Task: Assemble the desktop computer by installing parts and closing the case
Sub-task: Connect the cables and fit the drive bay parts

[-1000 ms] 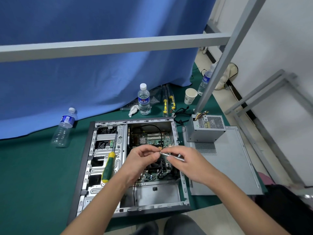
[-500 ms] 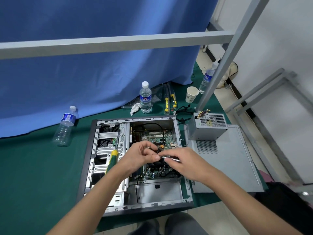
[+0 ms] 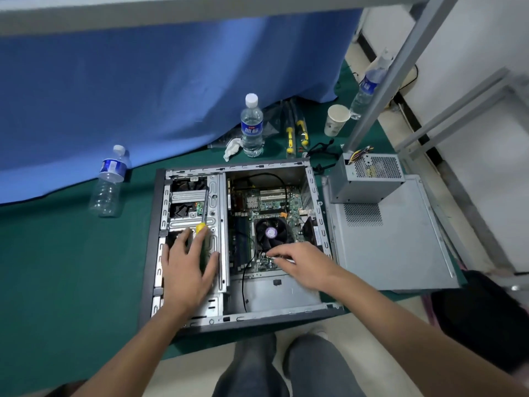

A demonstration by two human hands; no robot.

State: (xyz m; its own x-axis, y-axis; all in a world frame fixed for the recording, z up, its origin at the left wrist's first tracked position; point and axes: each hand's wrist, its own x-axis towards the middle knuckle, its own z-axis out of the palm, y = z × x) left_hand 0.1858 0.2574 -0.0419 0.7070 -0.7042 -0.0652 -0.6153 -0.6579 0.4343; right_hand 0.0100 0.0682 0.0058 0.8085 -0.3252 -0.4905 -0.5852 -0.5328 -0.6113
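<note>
Computer case (image 3: 243, 318) lies open on the green counter, directly below both hands. Left hand (image 3: 189, 263) rests on a screwdriver (image 3: 202, 224) whose shaft points away; right hand (image 3: 303, 260) pinches tweezers (image 3: 272, 256) beside the fan (image 3: 272, 232).

Open PC case (image 3: 160, 253) lying flat on green mat (image 3: 57, 267), motherboard (image 3: 272, 202) and CPU fan (image 3: 272, 233) exposed. L hand (image 3: 186, 265) resting on green/yellow screwdriver (image 3: 202, 224) atop drive cage (image 3: 214, 196), fingers over the handle. R hand (image 3: 303, 262) pinching small silver tool at board's lower edge, just below fan. PSU (image 3: 369, 179) sitting on detached side panel (image 3: 395, 247), right of case. Behind case: upright water bottle (image 3: 252, 127), paper cup (image 3: 336, 118); second bottle (image 3: 110, 181) far left by blue curtain (image 3: 143, 96).
</note>
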